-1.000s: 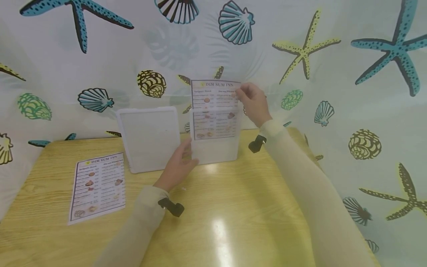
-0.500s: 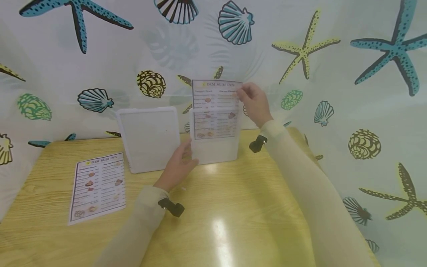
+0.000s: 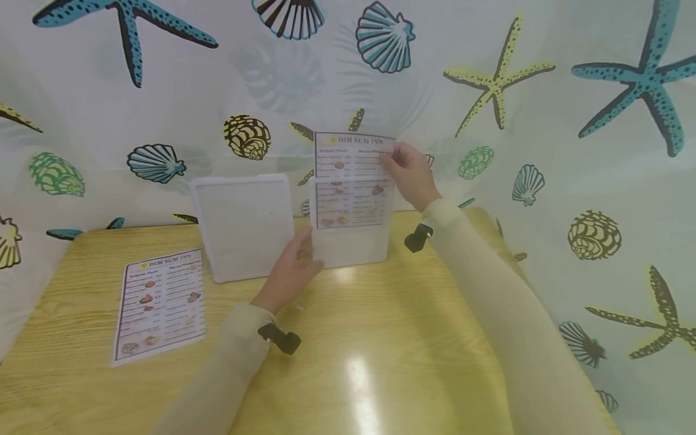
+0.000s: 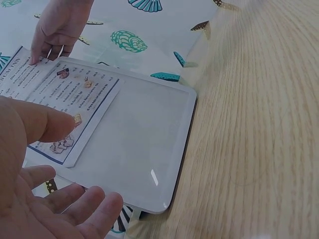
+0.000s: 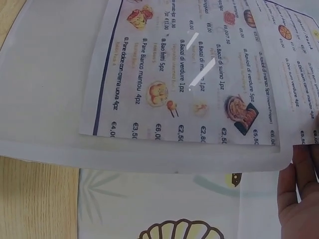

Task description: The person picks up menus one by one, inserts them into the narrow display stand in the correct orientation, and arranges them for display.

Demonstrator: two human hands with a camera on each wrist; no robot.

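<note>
A menu sheet (image 3: 356, 157) headed "DIM SUM INN" stands partway inside a clear, white-edged upright sign holder (image 3: 350, 246). Its upper part sticks out above the holder's top edge. My right hand (image 3: 413, 175) pinches the sheet by its upper right edge, and in the right wrist view its fingers (image 5: 288, 186) show at that edge. By the holder's left side is my left hand (image 3: 290, 272), fingers loosely spread and fingertips right at the edge. The left wrist view has its thumb (image 4: 50, 123) overlapping the printed sheet, with the other fingers below.
A second upright holder (image 3: 244, 229), blank white, stands just left of the first. Another printed menu (image 3: 160, 305) lies flat on the wooden table (image 3: 380, 350) at the left. A curtain (image 3: 304, 78) with shells and starfish hangs behind the table.
My right hand has dropped slightly and its grip sits a little lower on the sheet's edge. The sheet itself has barely shifted. My left hand stays in place.
</note>
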